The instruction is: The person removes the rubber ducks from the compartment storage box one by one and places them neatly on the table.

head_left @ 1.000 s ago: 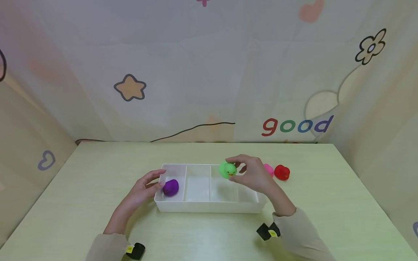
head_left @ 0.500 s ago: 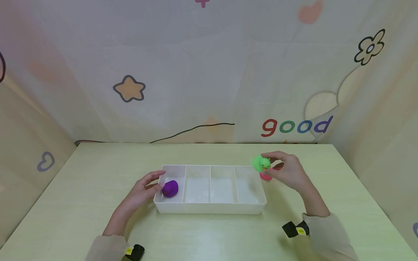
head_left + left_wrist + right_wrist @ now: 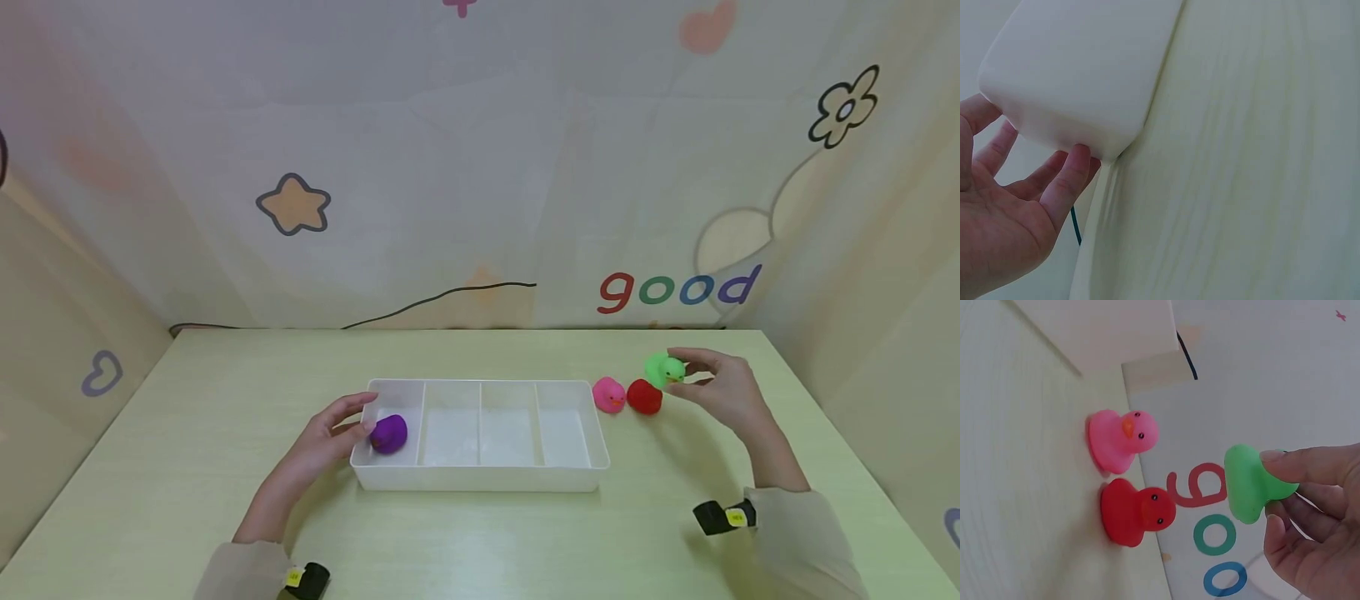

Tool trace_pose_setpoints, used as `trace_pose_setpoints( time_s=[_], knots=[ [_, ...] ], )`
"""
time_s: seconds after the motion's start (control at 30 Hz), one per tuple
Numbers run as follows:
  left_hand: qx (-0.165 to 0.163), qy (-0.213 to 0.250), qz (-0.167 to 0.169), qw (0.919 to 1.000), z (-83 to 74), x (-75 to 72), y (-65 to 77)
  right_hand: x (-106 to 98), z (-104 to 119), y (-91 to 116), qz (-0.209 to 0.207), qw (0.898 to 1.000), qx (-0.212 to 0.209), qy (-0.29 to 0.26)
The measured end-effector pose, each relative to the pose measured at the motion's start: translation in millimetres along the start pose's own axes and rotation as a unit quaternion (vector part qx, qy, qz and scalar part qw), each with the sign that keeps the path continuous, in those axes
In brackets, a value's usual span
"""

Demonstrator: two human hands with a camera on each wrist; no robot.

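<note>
My right hand (image 3: 727, 387) pinches a green rubber duck (image 3: 663, 370) between thumb and fingertips. In the right wrist view the green duck (image 3: 1247, 484) is held above the table, its base towards the camera. Below it in the head view sit a red rubber duck (image 3: 644, 397) and a pink one (image 3: 609, 395), just right of the white tray (image 3: 480, 478). My left hand (image 3: 326, 437) rests on the tray's left end; the left wrist view shows spread fingertips (image 3: 1077, 156) touching the outer wall. A purple rubber duck (image 3: 389, 434) lies in the leftmost compartment.
The tray has several compartments in a row, with thin dividers (image 3: 480, 423) between them. A pale wooden table (image 3: 480, 542) reaches back to a printed cloth backdrop (image 3: 450, 208). Side cloths (image 3: 885, 333) hang along both table edges.
My right hand has carried the green duck rightwards from over the tray, past the pink duck, to above the red duck. The left hand stays on the tray's end.
</note>
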State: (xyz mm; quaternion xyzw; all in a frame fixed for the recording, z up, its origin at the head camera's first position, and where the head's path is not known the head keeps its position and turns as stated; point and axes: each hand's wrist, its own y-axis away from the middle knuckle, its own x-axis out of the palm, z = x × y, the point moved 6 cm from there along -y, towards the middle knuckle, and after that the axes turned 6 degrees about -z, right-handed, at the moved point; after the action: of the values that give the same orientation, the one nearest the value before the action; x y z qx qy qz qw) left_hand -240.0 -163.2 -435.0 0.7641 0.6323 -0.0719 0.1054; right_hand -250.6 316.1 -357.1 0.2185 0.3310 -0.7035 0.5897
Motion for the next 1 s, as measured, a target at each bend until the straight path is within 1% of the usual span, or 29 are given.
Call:
trace_pose_setpoints(
  time_s=[0.23, 0.57, 0.67, 0.8, 1.0],
  knots=[
    [0.001, 0.001, 0.0, 1.0, 0.7, -0.3, 0.0, -3.1, -25.1, -1.4, 0.007, 0.999, 0.031, 0.01],
    [0.0, 0.001, -0.001, 1.0, 1.8, -0.5, -1.0, -1.3, -51.8, -6.7, 0.019, 0.998, 0.045, 0.03],
    [0.0, 0.003, -0.001, 1.0, 1.9, -0.6, -0.8, 0.5, -57.2, -7.9, 0.025, 0.998, 0.042, 0.033],
    [-0.001, 0.004, -0.001, 1.0, 2.5, -0.9, -0.8, 4.4, -62.1, -10.4, 0.035, 0.998, 0.025, 0.038],
    [0.0, 0.003, 0.002, 1.0, 2.4, -1.0, -1.4, 11.7, -67.1, -13.2, 0.062, 0.996, 0.031, 0.047]
  ],
)
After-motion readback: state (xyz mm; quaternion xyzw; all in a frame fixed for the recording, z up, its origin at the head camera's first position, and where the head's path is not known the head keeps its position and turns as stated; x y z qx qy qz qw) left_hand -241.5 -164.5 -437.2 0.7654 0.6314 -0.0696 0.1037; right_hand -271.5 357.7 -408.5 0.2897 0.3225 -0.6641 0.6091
